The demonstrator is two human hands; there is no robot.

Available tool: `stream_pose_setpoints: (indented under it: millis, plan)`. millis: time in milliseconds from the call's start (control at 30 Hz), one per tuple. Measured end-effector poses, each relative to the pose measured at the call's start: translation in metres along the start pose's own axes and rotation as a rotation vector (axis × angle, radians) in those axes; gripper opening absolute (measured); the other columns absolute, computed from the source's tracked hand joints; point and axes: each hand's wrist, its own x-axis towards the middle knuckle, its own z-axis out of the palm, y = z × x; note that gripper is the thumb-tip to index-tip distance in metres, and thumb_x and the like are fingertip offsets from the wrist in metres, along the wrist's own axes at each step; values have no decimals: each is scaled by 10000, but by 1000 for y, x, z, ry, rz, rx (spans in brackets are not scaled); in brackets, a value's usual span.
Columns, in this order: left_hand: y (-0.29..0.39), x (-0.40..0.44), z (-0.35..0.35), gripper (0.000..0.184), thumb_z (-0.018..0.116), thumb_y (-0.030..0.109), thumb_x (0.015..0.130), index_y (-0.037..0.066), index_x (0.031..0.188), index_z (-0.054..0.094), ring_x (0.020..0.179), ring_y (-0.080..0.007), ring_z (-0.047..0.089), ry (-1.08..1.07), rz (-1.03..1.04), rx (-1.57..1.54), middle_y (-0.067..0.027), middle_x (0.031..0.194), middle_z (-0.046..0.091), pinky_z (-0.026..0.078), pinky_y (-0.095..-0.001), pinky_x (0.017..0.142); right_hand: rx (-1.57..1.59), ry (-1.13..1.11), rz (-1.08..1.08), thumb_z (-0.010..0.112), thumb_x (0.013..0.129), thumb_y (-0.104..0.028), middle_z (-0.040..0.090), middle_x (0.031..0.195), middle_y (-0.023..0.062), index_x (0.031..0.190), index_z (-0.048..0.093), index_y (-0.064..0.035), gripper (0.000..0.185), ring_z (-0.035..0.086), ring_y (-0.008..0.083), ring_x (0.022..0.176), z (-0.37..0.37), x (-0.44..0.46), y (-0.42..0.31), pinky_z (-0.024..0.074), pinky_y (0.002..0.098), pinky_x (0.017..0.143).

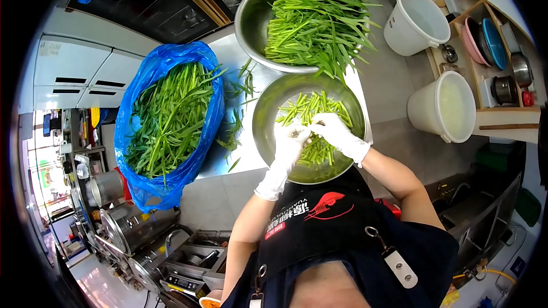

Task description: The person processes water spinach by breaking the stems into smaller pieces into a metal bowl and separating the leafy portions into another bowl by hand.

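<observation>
My left hand (291, 139) and my right hand (331, 130), both in thin white gloves, are close together over a steel bowl (264, 119). Their fingers are pinched and the fingertips nearly meet; whatever lies between them is too small to make out. Below the hands, short pieces of green stem (318, 155) cover the bowl's bottom. A larger steel basin (250, 28) just beyond holds long leafy greens (314, 22), which look like water spinach, heaped over its right rim. At the left, more leafy greens (168, 117) fill an open blue plastic bag (128, 165).
Loose leaves (231, 134) lie on the steel table (251, 162) between bag and bowl. Two white buckets (399, 28) stand on the floor at the right, beside a wooden shelf (485, 8) with pots and baskets. Kitchen equipment (200, 256) is at the lower left.
</observation>
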Motion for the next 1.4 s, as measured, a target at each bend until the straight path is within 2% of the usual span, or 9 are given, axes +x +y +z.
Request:
stream_pose_setpoints:
  millis: [167, 400, 433, 633, 800, 933, 1167, 1333, 1400]
  plan:
    - [17, -5, -17, 121, 638, 85, 902, 5, 987, 670, 630, -79, 598, -352, -251, -22, -44, 781, 670, 489, -206, 578, -47, 194, -38, 626, 865, -95, 578, 688, 22, 800, 616, 2, 117, 520, 95, 611, 9, 7, 22, 432, 271, 572]
    - [-9, 1, -19, 359, 664, 202, 881, 24, 1191, 637, 764, -194, 655, -83, 120, 605, -116, 864, 701, 521, -296, 730, 155, -23, 74, 643, 875, -110, 598, 717, 6, 822, 643, -12, 112, 531, 70, 651, -19, 11, -10, 436, 246, 606]
    - [3, -3, -22, 429, 676, 184, 883, -38, 1236, 579, 694, -97, 602, -55, 9, 651, -85, 870, 692, 484, -229, 648, 134, -19, 49, 651, 866, -113, 607, 717, 14, 834, 649, -4, 114, 539, 71, 665, -20, 14, -16, 440, 246, 613]
    - [23, -33, -46, 276, 616, 137, 919, -42, 1128, 638, 695, -79, 566, 345, 261, 344, -58, 856, 670, 461, -206, 660, 60, -59, -260, 671, 841, -99, 675, 903, 66, 968, 674, 6, 165, 607, 111, 835, 14, 63, -92, 493, 265, 763]
    - [9, -49, -91, 213, 585, 100, 935, -30, 1089, 654, 672, -73, 559, 523, 285, 97, -36, 853, 664, 436, -206, 615, -626, -161, -716, 579, 791, -77, 691, 948, 141, 939, 699, -31, 196, 658, 308, 855, 93, 175, -94, 522, 376, 770]
    - [10, -68, -106, 210, 589, 101, 934, -16, 1096, 652, 689, -71, 553, 543, 199, 90, -48, 885, 668, 424, -199, 610, -1086, -241, -630, 588, 763, -110, 693, 887, 148, 907, 724, -106, 198, 667, 315, 839, 110, 188, -120, 521, 400, 738]
    - [-4, -80, -129, 202, 571, 89, 941, -16, 1093, 654, 690, -72, 545, 564, 196, 18, -42, 877, 657, 438, -212, 627, -638, -91, -971, 558, 739, -121, 671, 828, 168, 822, 693, -92, 161, 654, 369, 763, 119, 220, -68, 518, 459, 664]
    - [-8, -86, -152, 258, 600, 94, 904, -2, 1141, 638, 812, -163, 628, 587, 296, 238, -116, 1024, 681, 501, -285, 768, -893, -235, -652, 571, 766, -211, 645, 778, 157, 845, 684, -99, 177, 628, 354, 722, 108, 208, -94, 509, 458, 679]
    - [10, -100, -152, 351, 611, 87, 924, -4, 1260, 571, 799, -115, 608, 547, 336, 351, -47, 938, 643, 513, -248, 725, -778, -42, -1116, 555, 777, -190, 641, 855, 148, 931, 677, -111, 211, 621, 325, 795, 106, 213, -70, 500, 440, 755]
